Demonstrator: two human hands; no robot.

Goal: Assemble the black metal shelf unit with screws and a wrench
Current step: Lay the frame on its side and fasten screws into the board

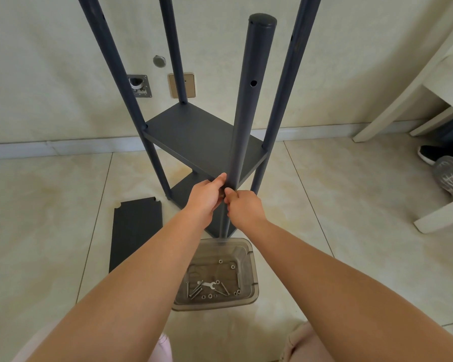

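The black metal shelf unit stands on the floor with a mounted shelf panel (199,142) between upright poles. The nearest pole (249,105) rises in front of me with a hole partway up. My left hand (207,198) grips this pole at the shelf's front corner. My right hand (243,207) meets it there, fingers pinched on something small that I cannot make out. A clear plastic tray (251,259) on the floor below holds several screws (195,291), nuts and a small wrench (209,285).
A loose black shelf panel (134,231) lies flat on the tiles to the left. A white wooden chair frame (408,100) and shoes (447,176) are at the right. The wall with sockets is close behind the unit.
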